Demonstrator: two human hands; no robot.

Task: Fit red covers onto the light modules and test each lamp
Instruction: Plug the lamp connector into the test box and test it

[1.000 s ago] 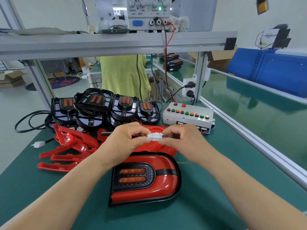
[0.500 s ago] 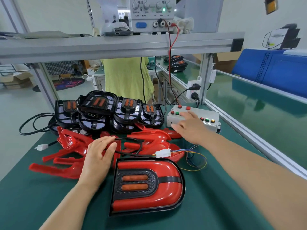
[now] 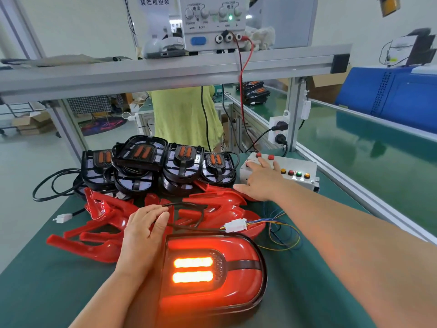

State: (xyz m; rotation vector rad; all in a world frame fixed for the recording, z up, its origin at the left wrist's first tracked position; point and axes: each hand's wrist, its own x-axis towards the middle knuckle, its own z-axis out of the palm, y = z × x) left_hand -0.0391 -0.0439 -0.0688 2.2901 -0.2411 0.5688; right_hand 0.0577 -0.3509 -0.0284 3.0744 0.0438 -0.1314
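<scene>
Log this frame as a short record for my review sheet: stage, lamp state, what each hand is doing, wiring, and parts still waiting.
stage: testing a lamp that has its cover on
lamp: red cover fitted, both bars and the outline glowing
right hand: fingers on the buttons of the test box
left hand: rests on the loose red covers beside the lamp
connector: white, lying behind the lamp, with coloured wires attached
waiting: black modules stacked at the back, uncovered
power supply: on the shelf, green light on
</scene>
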